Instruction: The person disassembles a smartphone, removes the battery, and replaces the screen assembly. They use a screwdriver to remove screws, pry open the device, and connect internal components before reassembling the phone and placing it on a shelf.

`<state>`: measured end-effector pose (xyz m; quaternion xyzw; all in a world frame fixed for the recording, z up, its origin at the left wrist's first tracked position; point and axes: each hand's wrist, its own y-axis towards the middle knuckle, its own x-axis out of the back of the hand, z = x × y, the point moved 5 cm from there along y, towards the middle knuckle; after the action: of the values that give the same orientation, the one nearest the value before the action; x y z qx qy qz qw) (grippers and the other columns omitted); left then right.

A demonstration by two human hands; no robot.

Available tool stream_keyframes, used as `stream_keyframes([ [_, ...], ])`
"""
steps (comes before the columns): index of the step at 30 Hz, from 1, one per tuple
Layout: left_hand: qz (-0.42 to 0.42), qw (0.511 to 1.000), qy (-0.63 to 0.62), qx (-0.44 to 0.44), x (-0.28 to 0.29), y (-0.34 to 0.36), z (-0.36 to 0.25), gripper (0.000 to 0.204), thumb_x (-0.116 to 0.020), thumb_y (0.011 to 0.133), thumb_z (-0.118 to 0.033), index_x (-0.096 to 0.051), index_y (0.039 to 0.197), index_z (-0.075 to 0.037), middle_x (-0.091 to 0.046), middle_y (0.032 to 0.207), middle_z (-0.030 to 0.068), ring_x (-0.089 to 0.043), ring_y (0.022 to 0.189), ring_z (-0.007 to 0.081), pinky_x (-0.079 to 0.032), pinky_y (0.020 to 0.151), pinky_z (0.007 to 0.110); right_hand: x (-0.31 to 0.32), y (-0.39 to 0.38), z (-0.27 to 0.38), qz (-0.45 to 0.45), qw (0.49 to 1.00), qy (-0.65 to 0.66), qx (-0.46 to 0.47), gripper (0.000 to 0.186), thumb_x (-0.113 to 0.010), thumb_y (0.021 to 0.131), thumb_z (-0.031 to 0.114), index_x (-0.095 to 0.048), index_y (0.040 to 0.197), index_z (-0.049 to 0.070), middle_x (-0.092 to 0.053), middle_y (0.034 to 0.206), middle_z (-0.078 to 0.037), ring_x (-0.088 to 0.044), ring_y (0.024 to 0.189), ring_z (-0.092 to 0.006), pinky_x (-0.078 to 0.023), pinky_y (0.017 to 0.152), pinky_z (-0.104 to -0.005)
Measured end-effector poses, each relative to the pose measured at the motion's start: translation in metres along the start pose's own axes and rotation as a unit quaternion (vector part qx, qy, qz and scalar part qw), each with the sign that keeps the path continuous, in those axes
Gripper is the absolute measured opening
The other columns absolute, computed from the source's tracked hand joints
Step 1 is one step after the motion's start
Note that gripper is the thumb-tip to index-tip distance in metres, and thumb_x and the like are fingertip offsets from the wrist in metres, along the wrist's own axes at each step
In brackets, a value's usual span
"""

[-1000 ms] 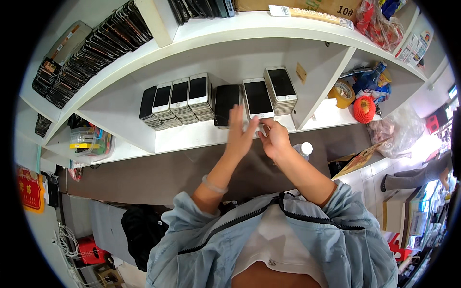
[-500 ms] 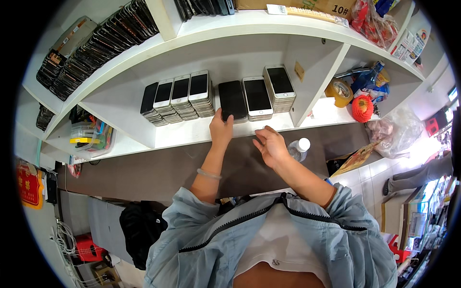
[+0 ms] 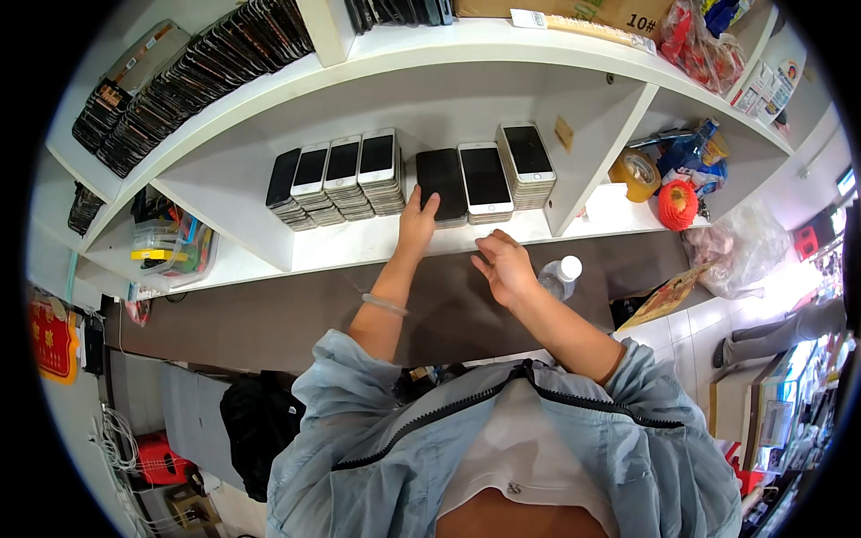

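Observation:
My left hand (image 3: 418,224) grips the near end of a black smartphone (image 3: 441,177). The phone lies on top of a stack in the middle of the white shelf. Just right of it is a stack topped by a white-framed smartphone (image 3: 485,176). A taller stack with a white-framed phone (image 3: 527,147) on top stands behind that at the right. My right hand (image 3: 508,266) hovers in front of the shelf edge, fingers loosely curled and thumb apart, with nothing in it. A clear bottle with a white cap (image 3: 568,268) stands beside it.
Several more phone stacks (image 3: 377,157) line the shelf to the left. An upper shelf (image 3: 502,40) overhangs them, with rows of dark phone-like slabs (image 3: 215,85). Side compartments hold a plastic bin (image 3: 184,251) and a tape roll (image 3: 636,172). A brown counter (image 3: 242,323) runs below.
The view has shifted a little, so the shelf sits slightly further right in the picture. My left hand stays at the black smartphone's near end, and my right hand keeps nearly the same pose.

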<state>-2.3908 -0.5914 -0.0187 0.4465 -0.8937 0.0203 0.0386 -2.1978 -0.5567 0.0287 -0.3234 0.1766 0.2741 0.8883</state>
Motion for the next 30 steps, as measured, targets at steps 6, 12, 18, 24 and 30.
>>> stream_keyframes([
  [6, 0.056, 0.983, -0.168, 0.058, 0.007, 0.016, 0.001, 0.053, -0.048, 0.093, -0.033, -0.039, 0.131, 0.002, -0.045, 0.133, 0.0106, -0.042, 0.121, 0.0185, -0.031, 0.101, 0.027, 0.000, 0.006, 0.003, -0.015, 1.000, -0.001, 0.017, 0.057, -0.059, 0.079, 0.003, -0.033, 0.130, -0.002, -0.049, 0.107, -0.008, -0.050, 0.101, -0.0170, -0.041, 0.089, -0.0385],
  [12, 0.144, 0.956, -0.247, 0.060, 0.001, 0.013, -0.004, 0.056, -0.042, 0.094, -0.039, -0.038, 0.132, 0.002, -0.042, 0.136, 0.0088, -0.038, 0.125, 0.0192, -0.026, 0.104, 0.028, -0.010, 0.002, 0.001, -0.002, 1.000, -0.010, 0.010, 0.064, -0.059, 0.080, 0.004, -0.027, 0.135, -0.003, -0.043, 0.121, -0.011, -0.046, 0.110, -0.0196, -0.040, 0.094, -0.0391],
  [18, 0.064, 0.984, 0.021, -0.164, -0.006, -0.052, -0.064, 0.063, -0.038, 0.095, -0.040, -0.030, 0.135, 0.008, -0.026, 0.144, 0.0197, -0.024, 0.135, 0.0258, -0.017, 0.109, 0.033, -0.006, -0.017, 0.009, 0.025, 0.993, -0.078, 0.081, 0.073, -0.061, 0.082, 0.008, -0.018, 0.141, 0.000, -0.022, 0.146, -0.013, -0.032, 0.129, -0.0239, -0.035, 0.100, -0.0351],
  [24, 0.154, 0.928, -0.336, -0.050, -0.030, -0.121, -0.109, 0.069, -0.013, 0.095, -0.050, -0.028, 0.137, 0.002, -0.026, 0.145, 0.0166, -0.018, 0.137, 0.0249, -0.014, 0.111, 0.036, -0.019, -0.072, 0.041, 0.101, 0.886, -0.282, 0.354, 0.075, -0.062, 0.085, 0.022, -0.017, 0.141, 0.000, -0.023, 0.144, -0.020, -0.030, 0.131, -0.0269, -0.035, 0.099, -0.0373],
  [30, 0.328, 0.803, -0.497, 0.006, -0.103, -0.199, -0.150, 0.078, -0.017, 0.090, -0.060, -0.029, 0.137, 0.001, -0.027, 0.144, 0.0173, -0.032, 0.131, 0.0262, -0.023, 0.108, 0.037, 0.016, -0.167, 0.083, 0.035, 0.621, -0.435, 0.651, 0.086, -0.058, 0.079, 0.053, -0.025, 0.140, 0.001, -0.020, 0.145, -0.024, -0.019, 0.133, -0.0433, -0.016, 0.108, -0.0491],
])
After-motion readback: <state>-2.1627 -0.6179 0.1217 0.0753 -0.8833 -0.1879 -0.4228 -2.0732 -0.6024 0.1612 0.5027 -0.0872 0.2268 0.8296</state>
